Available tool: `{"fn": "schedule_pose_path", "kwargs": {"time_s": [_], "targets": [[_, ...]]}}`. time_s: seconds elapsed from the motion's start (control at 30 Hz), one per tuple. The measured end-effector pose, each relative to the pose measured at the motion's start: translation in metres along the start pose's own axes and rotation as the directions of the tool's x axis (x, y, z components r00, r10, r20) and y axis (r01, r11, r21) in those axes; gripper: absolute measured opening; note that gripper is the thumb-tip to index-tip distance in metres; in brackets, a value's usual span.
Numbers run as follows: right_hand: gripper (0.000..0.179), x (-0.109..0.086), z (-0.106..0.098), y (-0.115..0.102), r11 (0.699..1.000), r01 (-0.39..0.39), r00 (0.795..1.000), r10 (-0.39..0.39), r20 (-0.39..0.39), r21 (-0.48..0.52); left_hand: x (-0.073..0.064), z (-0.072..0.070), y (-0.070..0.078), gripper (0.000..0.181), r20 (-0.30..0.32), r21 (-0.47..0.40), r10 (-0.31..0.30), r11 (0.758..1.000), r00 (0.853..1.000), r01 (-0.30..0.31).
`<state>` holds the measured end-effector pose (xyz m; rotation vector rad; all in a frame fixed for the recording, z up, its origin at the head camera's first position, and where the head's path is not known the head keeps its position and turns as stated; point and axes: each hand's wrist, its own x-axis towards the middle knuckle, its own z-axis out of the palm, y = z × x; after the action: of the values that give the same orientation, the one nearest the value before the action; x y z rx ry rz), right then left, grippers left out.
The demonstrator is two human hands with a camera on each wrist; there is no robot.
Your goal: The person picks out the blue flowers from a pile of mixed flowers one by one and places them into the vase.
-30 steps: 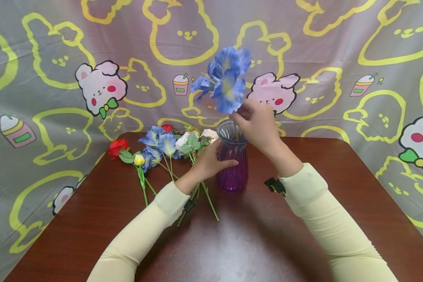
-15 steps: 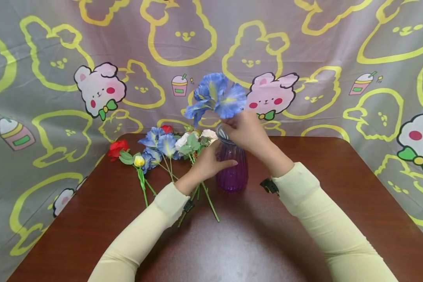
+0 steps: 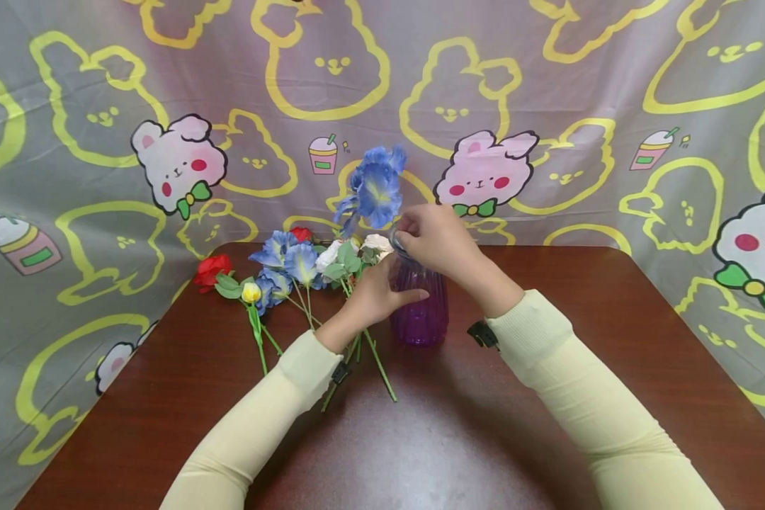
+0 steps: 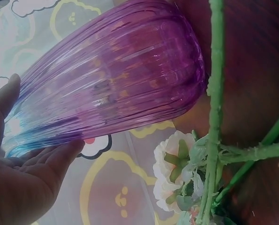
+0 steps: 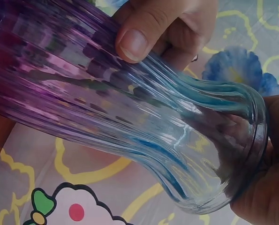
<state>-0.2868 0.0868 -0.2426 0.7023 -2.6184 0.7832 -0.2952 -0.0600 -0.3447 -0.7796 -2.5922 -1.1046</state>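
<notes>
My left hand point(image 3: 371, 296) grips the ribbed glass vase point(image 3: 421, 317), purple below and clear bluish toward its flared rim. It stands upright on the table, and in the left wrist view my thumb and fingers lie on either side of the vase point(image 4: 116, 70). At the rim, my right hand point(image 3: 445, 242) holds an artificial blue iris point(image 3: 378, 190) by its stem, with the bloom leaning left above the vase. Through the glass in the right wrist view a dark green stem point(image 5: 73, 80) shows inside. My right fingers hide the upper stem and part of the rim.
Left of the vase lie several artificial flowers: a red one point(image 3: 213, 272), a yellow bud point(image 3: 251, 291), blue irises point(image 3: 302, 262) and white blooms point(image 3: 377, 245). Green stems point(image 3: 380, 368) reach toward the front of the brown table point(image 3: 382, 453). A patterned curtain point(image 3: 567, 85) hangs behind.
My right hand has moved down and left to the vase rim, lowering the blue iris, whose bloom has turned and shifted left. The left hand has kept its hold on the vase.
</notes>
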Motion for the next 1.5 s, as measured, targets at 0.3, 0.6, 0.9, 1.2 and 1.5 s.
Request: {"fn": "schedule_pose_path", "kwargs": {"time_s": [0.3,0.6,0.9,1.2,1.5], "targets": [[0.011,0.004,-0.001,-0.003,0.999,-0.008,0.998,0.01,0.06,-0.041,0.001,-0.002,0.0,0.083,0.013,-0.007,-0.024,1.0,1.0,0.024],[0.012,0.008,-0.005,-0.006,0.996,-0.038,0.989,0.05,0.141,-0.082,0.0,-0.002,0.002,0.084,0.009,-0.02,-0.006,1.0,1.0,0.006],[0.013,0.01,-0.007,-0.006,0.994,0.025,0.982,-0.004,0.189,-0.105,0.0,-0.002,0.0,0.081,0.003,0.008,-0.011,1.0,1.0,0.011],[0.017,0.008,-0.008,-0.004,0.995,0.012,0.984,0.005,0.178,-0.098,-0.001,-0.001,0.0,0.081,-0.008,0.012,0.003,1.0,1.0,-0.003],[0.026,0.006,-0.016,-0.003,0.994,-0.004,0.994,0.016,0.111,-0.11,0.0,-0.001,0.003,0.082,-0.019,0.03,-0.019,0.999,1.0,0.02]]}}
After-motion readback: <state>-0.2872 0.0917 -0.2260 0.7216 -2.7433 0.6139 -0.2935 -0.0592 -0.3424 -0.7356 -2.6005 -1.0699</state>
